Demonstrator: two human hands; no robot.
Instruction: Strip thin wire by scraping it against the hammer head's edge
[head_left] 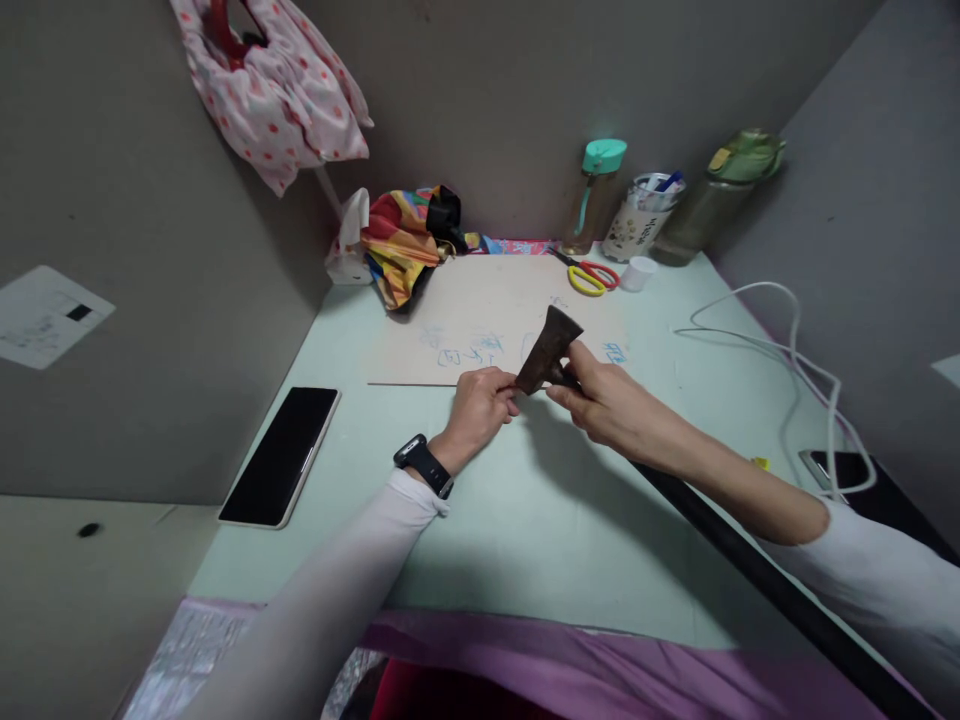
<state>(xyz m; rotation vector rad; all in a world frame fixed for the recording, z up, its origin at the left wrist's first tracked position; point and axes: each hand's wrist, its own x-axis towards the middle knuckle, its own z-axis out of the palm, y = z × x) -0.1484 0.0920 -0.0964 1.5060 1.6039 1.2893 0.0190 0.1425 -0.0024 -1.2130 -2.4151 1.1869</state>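
Observation:
My right hand [600, 400] is wrapped round the black handle of a hammer-like tool [551, 348], close below its dark, rusty head. The long handle [750, 560] runs down to the lower right under my forearm. At the front edge of a pale board [510, 290] with blue handwriting lies my left hand [480, 410], its fingers pinched together by the lower end of the tool head. Something thin shows at those fingertips, too small to make out. A dark watch is on my left wrist.
A phone [281, 460] lies at the left. Behind the board are a colourful cloth bundle [405, 240], scissors [589, 275], a white cap [639, 273], a pen cup [637, 220] and two bottles. A white cable [795, 350] loops at the right.

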